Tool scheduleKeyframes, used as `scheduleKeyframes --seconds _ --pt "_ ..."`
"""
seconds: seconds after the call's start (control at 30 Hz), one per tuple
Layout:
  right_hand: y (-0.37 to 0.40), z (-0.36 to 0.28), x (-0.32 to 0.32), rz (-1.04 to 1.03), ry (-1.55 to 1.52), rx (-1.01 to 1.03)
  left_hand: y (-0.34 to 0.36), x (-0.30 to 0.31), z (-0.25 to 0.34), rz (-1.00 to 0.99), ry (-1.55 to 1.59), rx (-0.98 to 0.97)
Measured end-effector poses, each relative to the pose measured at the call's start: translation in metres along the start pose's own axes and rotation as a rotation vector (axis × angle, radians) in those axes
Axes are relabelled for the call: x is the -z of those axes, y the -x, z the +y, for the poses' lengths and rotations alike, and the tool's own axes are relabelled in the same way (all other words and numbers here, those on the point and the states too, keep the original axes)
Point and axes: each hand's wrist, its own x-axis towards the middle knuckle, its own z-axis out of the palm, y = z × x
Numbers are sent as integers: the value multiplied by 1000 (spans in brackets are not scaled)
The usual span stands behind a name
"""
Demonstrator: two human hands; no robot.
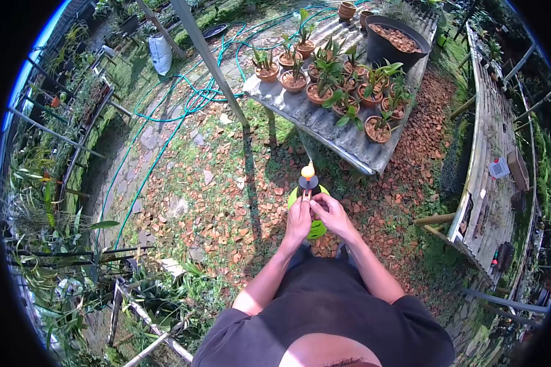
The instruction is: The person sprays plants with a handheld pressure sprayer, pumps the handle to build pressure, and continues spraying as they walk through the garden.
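Note:
In front of my body is a lime-green bottle [317,230] with a black top [308,182] and a pale orange knob [308,171]; it looks like a pump sprayer. My left hand [297,221] is closed at its upper part, fingers pointing forward against the black top. Beside it, my right hand [331,215] has its thumb and fingers pinched together, touching the left fingertips. Both hands cover much of the sprayer, so the exact grip is partly hidden.
Ahead, a corrugated table [355,156] carries several potted plants [327,76] and a large black pot [395,40] of chips. A slanted post [211,61] and a green hose [199,98] lie ahead-left. A wooden bench [480,183] stands right; plant racks [73,144] stand left.

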Motion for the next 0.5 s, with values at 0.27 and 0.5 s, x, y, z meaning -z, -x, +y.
scheduleKeyframes --seconds 0.27,0.5 --pt "-41 -19 -44 10 -51 38 -37 54 18 7 -96 19" --pt "-59 -22 -48 171 -122 88 -71 58 46 -133 -165 -86"
